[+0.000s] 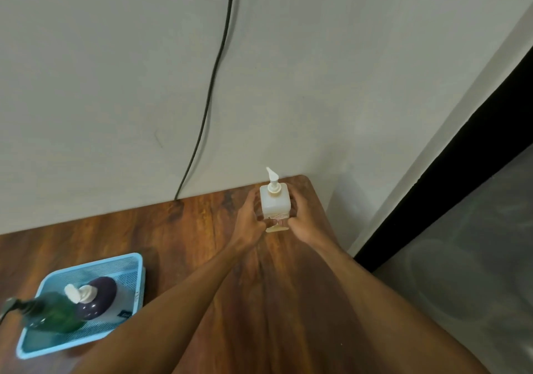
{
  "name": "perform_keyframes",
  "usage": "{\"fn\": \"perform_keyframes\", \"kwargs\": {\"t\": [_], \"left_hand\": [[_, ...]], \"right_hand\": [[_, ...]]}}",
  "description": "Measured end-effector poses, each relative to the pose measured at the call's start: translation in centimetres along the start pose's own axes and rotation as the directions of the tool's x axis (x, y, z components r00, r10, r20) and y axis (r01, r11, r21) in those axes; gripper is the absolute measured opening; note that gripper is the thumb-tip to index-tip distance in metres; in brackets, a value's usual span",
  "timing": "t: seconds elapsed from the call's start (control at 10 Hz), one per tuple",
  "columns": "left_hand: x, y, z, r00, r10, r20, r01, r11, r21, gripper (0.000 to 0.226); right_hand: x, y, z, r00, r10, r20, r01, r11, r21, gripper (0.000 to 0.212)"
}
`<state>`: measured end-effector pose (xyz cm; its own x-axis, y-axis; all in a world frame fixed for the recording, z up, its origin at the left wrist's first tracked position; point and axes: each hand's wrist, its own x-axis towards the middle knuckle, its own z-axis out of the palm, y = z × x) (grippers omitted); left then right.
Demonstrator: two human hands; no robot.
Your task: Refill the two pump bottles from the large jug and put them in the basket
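Note:
A large square translucent jug (275,204) with a white pump stands upright near the far right corner of the wooden table (202,229). My left hand (249,221) grips its left side and my right hand (302,223) grips its right side. At the lower left, a light blue mesh basket (127,261) holds two pump bottles: a green one (52,313) with a dark pump and a dark purple one (99,297) with a white pump. Both bottles stand inside the basket, side by side.
A pale wall rises just behind the table, with a black cable (212,85) hanging down to the table's back edge. The table's right edge drops off to a grey floor (461,258) and a dark strip.

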<state>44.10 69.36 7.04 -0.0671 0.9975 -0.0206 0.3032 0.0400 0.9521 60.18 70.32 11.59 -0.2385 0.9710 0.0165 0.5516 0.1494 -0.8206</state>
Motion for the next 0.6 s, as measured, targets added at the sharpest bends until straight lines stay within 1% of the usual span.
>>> {"fn": "perform_keyframes", "kwargs": {"t": [0.2,0.3,0.4,0.5,0.6], "left_hand": [[1.9,-2.3,1.3,0.998,-0.055,-0.022,0.056,0.998,0.042,0.083],[2.3,-2.6,1.5,0.999,-0.043,-0.028,0.045,0.998,0.048,0.086],[1.9,-2.3,1.2,0.999,-0.046,-0.003,0.046,0.996,0.08,0.099],[0.9,-2.2,0.0,0.999,-0.031,-0.015,0.033,0.995,0.098,0.12],[-0.6,-1.0,-1.8,0.998,-0.026,-0.053,0.031,0.995,0.098,0.121]], "right_hand": [[1.9,2.8,1.1,1.0,0.004,-0.02,-0.005,0.999,-0.039,0.073],[2.4,3.2,1.4,1.0,0.001,-0.016,-0.002,0.998,-0.055,0.073],[2.5,3.5,1.4,0.999,-0.024,-0.044,0.017,0.987,-0.157,0.075],[2.0,3.8,1.5,0.996,-0.019,-0.084,0.004,0.986,-0.167,0.08],[0.7,3.1,1.3,0.993,0.068,-0.099,-0.074,0.996,-0.059,0.098]]}}
